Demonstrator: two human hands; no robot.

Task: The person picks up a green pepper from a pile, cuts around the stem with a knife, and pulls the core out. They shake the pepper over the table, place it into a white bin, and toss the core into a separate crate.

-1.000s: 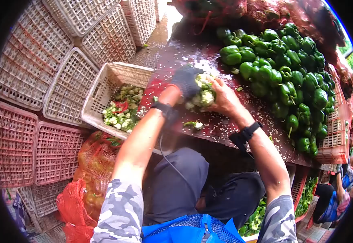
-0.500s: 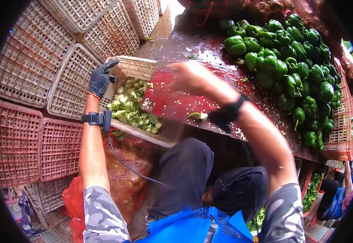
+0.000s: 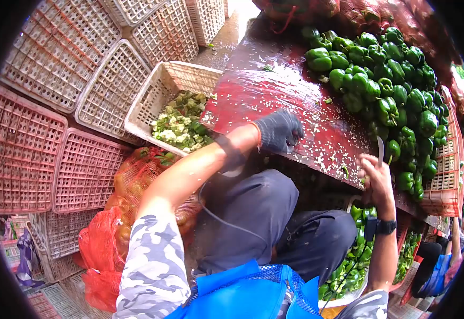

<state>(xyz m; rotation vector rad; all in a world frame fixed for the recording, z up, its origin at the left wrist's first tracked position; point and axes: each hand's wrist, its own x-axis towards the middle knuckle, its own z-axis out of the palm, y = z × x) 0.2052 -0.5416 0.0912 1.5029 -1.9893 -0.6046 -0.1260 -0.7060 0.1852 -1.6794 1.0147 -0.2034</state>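
My left hand [image 3: 281, 131], in a dark grey glove, is closed over the near edge of the wet red tabletop [image 3: 279, 74]. Its curled fingers hide whatever may be inside. My bare right hand [image 3: 376, 178] grips a small knife [image 3: 381, 148] by the table's front right edge, its blade pointing up. Beyond that blade lies a large heap of green bell peppers [image 3: 394, 95]. Pale seeds are scattered across the tabletop. Left of the table, a white plastic crate [image 3: 148, 101] contains cut pepper cores and scraps [image 3: 181, 125].
Stacked plastic crates [image 3: 35, 159] wall off the left side. A red mesh sack [image 3: 125, 212] stands below the scrap crate. Beside my right knee, a container of green peppers [image 3: 349, 276] sits low. An orange crate [image 3: 442, 181] holds up the pepper heap's right side. Another person [image 3: 439, 266] is at far right.
My left hand has left the scrap crate's rim and moved right to the table edge. My right hand has swung from the table's left side to its right. A pepper core no longer shows on the tabletop.
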